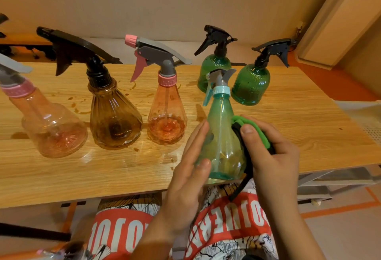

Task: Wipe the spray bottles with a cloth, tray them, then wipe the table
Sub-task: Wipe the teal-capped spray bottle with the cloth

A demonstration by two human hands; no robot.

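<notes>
Teal spray bottle (pixel 221 136) sits upright between both hands at the near table edge; whether its base rests on the wood or is lifted a touch, cannot tell. Green cloth (pixel 257 129), bunched, is pressed to the bottle's side under the right hand (pixel 274 156), fingers curled round the cloth, thumb on top of it. Left hand (pixel 185 177) braces the opposite side with fingers straight and flat on the plastic and thumb across the front, steadying more than gripping. Step in hand, judged: wiping this bottle's body, first part of the task. Next move likely calls for turning the bottle with the left hand so the cloth reaches the rest of it, plus neck and trigger, then setting it in a tray. Just beyond the right hand stand two dark green bottles (pixel 214 68) (pixel 250 86). Beyond and outward of the left hand, in a row, are a pink bottle (pixel 167 119), a brown bottle (pixel 115 119) and another pink bottle (pixel 53 127), none trayed. Table (pixel 82 173) shows brown splashes (pixel 78 111) around that row, so the table wipe is still to do. White perforated surface (pixel 369 121) lies outward of the right hand, possibly the tray, cannot tell.
</notes>
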